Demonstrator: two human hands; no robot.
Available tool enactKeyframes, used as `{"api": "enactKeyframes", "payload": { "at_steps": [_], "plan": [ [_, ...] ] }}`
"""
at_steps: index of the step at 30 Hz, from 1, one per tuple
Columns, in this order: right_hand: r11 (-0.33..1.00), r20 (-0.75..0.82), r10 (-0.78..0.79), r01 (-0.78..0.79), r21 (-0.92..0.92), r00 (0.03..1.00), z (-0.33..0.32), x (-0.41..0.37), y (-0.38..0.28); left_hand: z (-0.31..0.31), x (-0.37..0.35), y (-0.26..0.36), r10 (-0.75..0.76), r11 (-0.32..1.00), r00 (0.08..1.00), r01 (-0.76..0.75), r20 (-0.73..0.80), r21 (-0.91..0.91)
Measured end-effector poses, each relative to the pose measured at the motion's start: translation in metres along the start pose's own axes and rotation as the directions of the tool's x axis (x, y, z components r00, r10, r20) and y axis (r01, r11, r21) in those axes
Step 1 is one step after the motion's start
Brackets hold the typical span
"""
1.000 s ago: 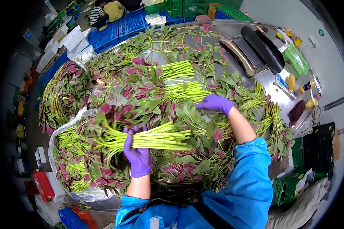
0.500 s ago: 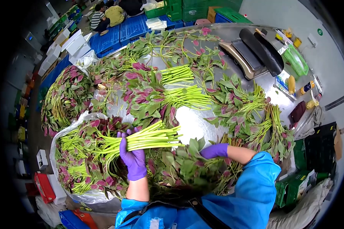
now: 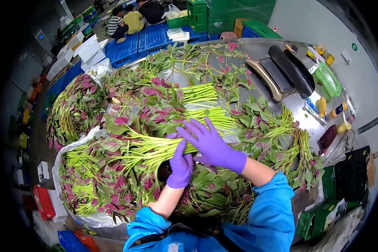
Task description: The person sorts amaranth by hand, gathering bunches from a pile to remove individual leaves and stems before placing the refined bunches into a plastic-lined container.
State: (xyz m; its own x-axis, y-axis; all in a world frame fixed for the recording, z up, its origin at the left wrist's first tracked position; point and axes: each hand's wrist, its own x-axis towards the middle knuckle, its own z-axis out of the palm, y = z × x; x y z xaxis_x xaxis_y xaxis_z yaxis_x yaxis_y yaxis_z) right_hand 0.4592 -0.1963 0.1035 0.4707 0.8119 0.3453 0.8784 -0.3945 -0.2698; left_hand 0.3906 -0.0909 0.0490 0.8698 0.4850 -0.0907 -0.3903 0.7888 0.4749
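My left hand point(image 3: 181, 169), in a purple glove, is closed round a bunch of amaranth greens point(image 3: 151, 148). Its pale green stems point right and its green and purple leaves spread left. Against the cut stem ends lies my right hand point(image 3: 216, 148), also gloved, with fingers stretched out and partly spread; its palm side is hidden. Just beyond my hands are two amaranth bunches point(image 3: 212, 116) with their stems to the right. Loose amaranth point(image 3: 218, 191) is heaped below my right forearm, and a clear plastic bag point(image 3: 59, 168) of stacked bunches sits at my left.
On the metal table point(image 3: 296, 110) stands a scale point(image 3: 273, 77) with a black tray. More amaranth point(image 3: 266, 122) lies to the right, near a green basket point(image 3: 326, 80) and a bottle point(image 3: 338, 110). Blue pallets point(image 3: 122, 49) and several seated people point(image 3: 133, 21) are beyond the far edge.
My right hand has left the loose heap and come up to the stem ends of the bunch. My left hand has shifted right along the stems, towards their ends.
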Motion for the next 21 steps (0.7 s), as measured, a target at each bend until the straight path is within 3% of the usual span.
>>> {"api": "enactKeyframes", "payload": {
  "at_steps": [1, 2, 3, 5, 6, 7, 9, 11, 12, 13, 15, 16, 18, 21],
  "plan": [
    [0.996, 0.085, 0.049, -0.043, -0.076, 0.995, 0.013, 0.005, 0.011, 0.005, -0.001, -0.004, -0.028, 1.0, 0.999, 0.028, 0.017, -0.011],
    [0.999, -0.058, 0.017, -0.014, 0.051, 0.998, 0.018, 0.009, 0.026, 0.014, 0.003, -0.006, -0.046, 0.997, 0.994, 0.052, 0.097, -0.054],
    [0.999, -0.06, 0.015, -0.012, 0.044, 0.998, 0.016, 0.013, 0.038, 0.013, 0.008, -0.011, -0.044, 0.997, 0.994, 0.051, 0.103, -0.058],
    [0.978, 0.295, 0.134, -0.174, 0.113, 0.946, 0.012, 0.014, 0.061, -0.002, 0.02, -0.029, -0.058, 0.996, 0.986, 0.046, 0.157, 0.081],
    [0.994, 0.163, 0.033, -0.049, 0.096, 0.986, 0.025, 0.006, 0.078, -0.01, 0.02, -0.04, -0.141, 0.985, 0.986, 0.13, 0.092, 0.113],
    [0.994, 0.213, 0.043, -0.063, 0.088, 0.976, 0.037, -0.003, 0.092, -0.043, 0.021, -0.06, -0.281, 0.954, 0.951, 0.263, 0.127, 0.144],
    [0.992, 0.366, 0.11, -0.127, 0.021, 0.924, 0.073, -0.03, 0.118, -0.069, 0.011, -0.069, -0.434, 0.723, 0.9, 0.322, 0.039, 0.612],
    [0.971, 0.516, 0.239, -0.198, -0.135, 0.822, 0.126, -0.067, 0.144, -0.108, 0.001, -0.08, -0.68, 0.41, 0.718, 0.542, -0.151, 0.734],
    [0.971, 0.474, 0.24, -0.211, -0.114, 0.847, 0.13, -0.074, 0.144, -0.108, -0.005, -0.074, -0.687, 0.374, 0.727, 0.375, -0.018, 0.848],
    [0.97, 0.429, 0.245, -0.226, -0.094, 0.869, 0.13, -0.078, 0.145, -0.097, -0.01, -0.062, -0.719, 0.225, 0.694, 0.296, -0.047, 0.928],
    [0.949, 0.396, 0.315, -0.293, -0.116, 0.863, 0.123, -0.071, 0.148, -0.066, -0.015, -0.036, -0.848, 0.022, 0.513, 0.278, -0.129, 0.96],
    [0.93, 0.364, 0.368, -0.347, -0.123, 0.856, 0.12, -0.066, 0.146, -0.074, -0.018, -0.036, -0.857, 0.006, 0.497, 0.274, -0.137, 0.962],
    [0.918, 0.291, 0.396, -0.378, -0.119, 0.871, 0.128, -0.059, 0.161, -0.089, -0.02, -0.039, -0.85, -0.012, 0.523, 0.101, -0.063, 0.995],
    [0.912, 0.229, 0.408, -0.379, -0.16, 0.884, 0.146, -0.053, 0.174, -0.076, -0.029, -0.026, -0.839, -0.036, 0.54, 0.071, -0.069, 0.997]
  ]
}}
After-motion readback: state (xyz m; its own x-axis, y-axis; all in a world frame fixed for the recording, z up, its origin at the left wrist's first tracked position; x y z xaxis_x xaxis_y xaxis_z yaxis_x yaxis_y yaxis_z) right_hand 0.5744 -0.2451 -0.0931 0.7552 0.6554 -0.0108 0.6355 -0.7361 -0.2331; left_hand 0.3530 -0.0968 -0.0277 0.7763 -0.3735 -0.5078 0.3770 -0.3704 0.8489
